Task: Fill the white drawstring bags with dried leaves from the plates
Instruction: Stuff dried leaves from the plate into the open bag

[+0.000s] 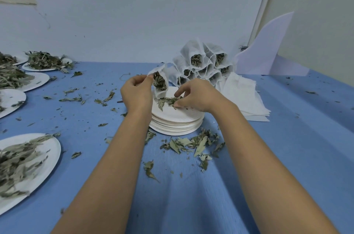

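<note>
My left hand [137, 91] pinches the rim of a white drawstring bag [161, 82], which hangs open-mouthed and holds dried leaves. It hovers over a stack of white paper plates [178, 120] in the middle of the blue table. A small clump of dried leaves [168, 101] lies on the top plate, and the fingertips of my right hand [197, 95] pinch at it. Behind the stack sits a pile of filled bags [203, 65], mouths facing me.
Flat empty bags [245, 95] lie stacked at the right of the pile. Several plates heaped with leaves [24, 161] line the left side. Loose leaves [191, 144] are scattered on the blue cloth in front of the stack. A white board [268, 49] leans at the back right.
</note>
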Demonstrator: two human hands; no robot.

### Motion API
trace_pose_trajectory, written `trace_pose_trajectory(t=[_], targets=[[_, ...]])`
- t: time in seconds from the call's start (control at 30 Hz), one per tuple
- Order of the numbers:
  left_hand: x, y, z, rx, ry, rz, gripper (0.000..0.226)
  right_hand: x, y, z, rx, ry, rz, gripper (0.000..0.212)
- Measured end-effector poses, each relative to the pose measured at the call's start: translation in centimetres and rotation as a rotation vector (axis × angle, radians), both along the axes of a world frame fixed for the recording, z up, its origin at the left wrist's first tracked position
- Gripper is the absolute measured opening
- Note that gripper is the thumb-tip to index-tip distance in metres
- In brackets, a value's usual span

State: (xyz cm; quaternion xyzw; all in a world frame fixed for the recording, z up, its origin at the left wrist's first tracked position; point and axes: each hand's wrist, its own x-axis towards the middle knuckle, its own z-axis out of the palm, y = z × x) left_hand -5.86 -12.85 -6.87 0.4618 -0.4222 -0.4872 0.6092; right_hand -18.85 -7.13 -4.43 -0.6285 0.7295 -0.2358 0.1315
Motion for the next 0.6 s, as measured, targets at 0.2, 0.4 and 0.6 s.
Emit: trace_pose_trajectory(t=[0.2, 0.4, 0.6], targets=[[-0.1, 0.2, 0.1, 0.029, 0.019, -0.008, 0.008, 0.4, -0.3, -0.7, -0.134, 0.077, 0.017, 0.022], [-0.1, 0.1, 0.0, 0.048, 0.029, -0.014, 0.011, 1.2, -0.6, -1.3, -0.159, 0.128, 0.013, 0.025], [-0.5, 0.0, -0.3, 0.037, 0.027, 0.005, 0.014, 2.9, -0.4, -2.0, -0.185, 0.374, 0.056, 0.034]])
